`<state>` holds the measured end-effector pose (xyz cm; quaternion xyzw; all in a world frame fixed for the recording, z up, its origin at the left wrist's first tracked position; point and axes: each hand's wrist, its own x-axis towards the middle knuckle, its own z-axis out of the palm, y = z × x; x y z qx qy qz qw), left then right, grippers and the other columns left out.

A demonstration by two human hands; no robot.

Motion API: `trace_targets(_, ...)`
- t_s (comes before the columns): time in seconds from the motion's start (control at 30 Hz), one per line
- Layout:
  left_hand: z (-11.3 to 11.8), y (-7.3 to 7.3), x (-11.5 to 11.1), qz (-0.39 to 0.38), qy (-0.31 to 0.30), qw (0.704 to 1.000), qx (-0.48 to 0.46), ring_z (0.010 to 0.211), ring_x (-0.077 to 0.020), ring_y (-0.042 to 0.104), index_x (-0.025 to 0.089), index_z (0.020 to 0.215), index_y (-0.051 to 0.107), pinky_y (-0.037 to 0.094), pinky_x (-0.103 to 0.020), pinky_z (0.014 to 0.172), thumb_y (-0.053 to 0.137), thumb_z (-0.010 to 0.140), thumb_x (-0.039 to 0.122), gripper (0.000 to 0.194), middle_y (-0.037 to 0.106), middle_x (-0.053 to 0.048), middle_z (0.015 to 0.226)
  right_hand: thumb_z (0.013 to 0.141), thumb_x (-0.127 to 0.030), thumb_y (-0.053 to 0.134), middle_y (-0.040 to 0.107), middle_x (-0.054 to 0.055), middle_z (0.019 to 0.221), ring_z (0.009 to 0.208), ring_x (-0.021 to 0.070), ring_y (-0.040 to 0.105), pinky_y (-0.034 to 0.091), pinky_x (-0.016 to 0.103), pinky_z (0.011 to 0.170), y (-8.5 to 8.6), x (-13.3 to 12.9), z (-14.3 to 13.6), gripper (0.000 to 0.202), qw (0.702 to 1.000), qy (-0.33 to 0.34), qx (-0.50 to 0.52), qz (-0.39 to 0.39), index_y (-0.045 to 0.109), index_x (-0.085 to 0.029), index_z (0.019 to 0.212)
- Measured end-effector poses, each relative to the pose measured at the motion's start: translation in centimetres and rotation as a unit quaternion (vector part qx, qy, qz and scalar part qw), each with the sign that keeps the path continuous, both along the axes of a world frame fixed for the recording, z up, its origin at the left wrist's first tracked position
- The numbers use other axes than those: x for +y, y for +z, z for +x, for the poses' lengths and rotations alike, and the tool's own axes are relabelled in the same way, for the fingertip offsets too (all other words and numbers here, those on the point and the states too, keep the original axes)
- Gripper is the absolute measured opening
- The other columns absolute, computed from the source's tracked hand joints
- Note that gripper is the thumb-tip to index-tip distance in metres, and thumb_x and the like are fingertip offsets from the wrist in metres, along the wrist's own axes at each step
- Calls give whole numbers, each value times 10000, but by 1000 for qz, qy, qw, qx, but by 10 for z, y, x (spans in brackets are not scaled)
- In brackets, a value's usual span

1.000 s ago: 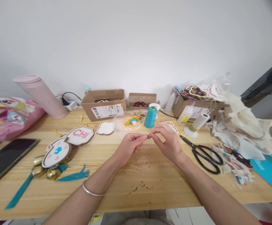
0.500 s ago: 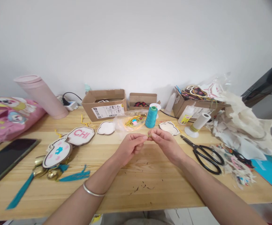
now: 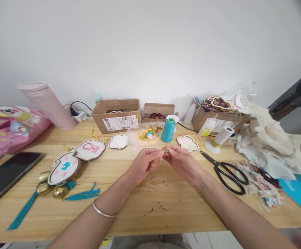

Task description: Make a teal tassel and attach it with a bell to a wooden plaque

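My left hand (image 3: 145, 163) and my right hand (image 3: 182, 162) meet over the middle of the table, both with fingers pinched. A small yellowish strand (image 3: 166, 150) runs between their fingertips; most of it is hidden by the fingers. Just behind the hands stands a teal thread cone (image 3: 168, 130). A white cloud-shaped plaque (image 3: 188, 143) lies beyond my right hand, and a similar plaque (image 3: 118, 141) sits beyond my left. A clear plastic bag (image 3: 133, 135) with yellow cords (image 3: 150, 135) is on the table behind them.
Black-handled scissors (image 3: 229, 173) lie to the right, near fabric scraps (image 3: 264, 188). Cardboard boxes (image 3: 116, 119), a glue bottle (image 3: 207, 129) and a white roll (image 3: 221, 136) stand at the back. Embroidered plaques (image 3: 89, 149), brass bells (image 3: 59, 192) and a phone (image 3: 10, 176) are left.
The view has shifted very slightly. Both hands stay pinched together in nearly the same spot, with the right fingers turned a little.
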<state>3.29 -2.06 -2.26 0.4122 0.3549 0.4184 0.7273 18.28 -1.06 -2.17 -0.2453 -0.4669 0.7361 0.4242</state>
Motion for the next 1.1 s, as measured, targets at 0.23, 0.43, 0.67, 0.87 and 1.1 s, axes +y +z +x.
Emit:
trace_targets(0.23,0,0,-1,-10,3,1000,-10,417,-23,113,108,589,522,73,-178,386,586,704,294,227,157,91,466,770,-305,534,508,-2,738,747,108,493,376,273,796,-4,1,-1,124,1000,5,-11,-6,553,-183,766)
trace_targets(0.43,-1,1,-1,-5,15,1000,8,421,-29,110,111,694,604,69,-189,395,587,691,327,216,156,90,471,779,-361,506,534,15,789,778,139,498,387,298,763,1,2,5,174,970,-99,-168,146,532,-192,812)
trace_targets(0.67,0,1,-3,74,46,993,76,414,-38,156,127,667,638,96,-213,407,578,699,336,219,209,84,412,758,-232,534,527,9,750,783,145,477,362,301,767,13,2,10,77,841,-194,-323,389,523,-201,688)
trace_targets(0.87,4,5,-7,106,85,982,131,396,-34,178,125,742,668,107,-218,411,586,682,366,261,252,81,384,777,-301,501,492,4,745,735,137,477,392,277,713,11,0,9,119,953,-104,-193,210,509,-200,714)
trace_targets(1.1,5,2,-5,114,79,986,89,388,-32,176,132,733,669,125,-212,407,581,690,351,240,248,85,375,750,-336,522,508,30,837,792,147,482,385,311,808,6,-4,-1,141,996,-46,-52,52,509,-195,741)
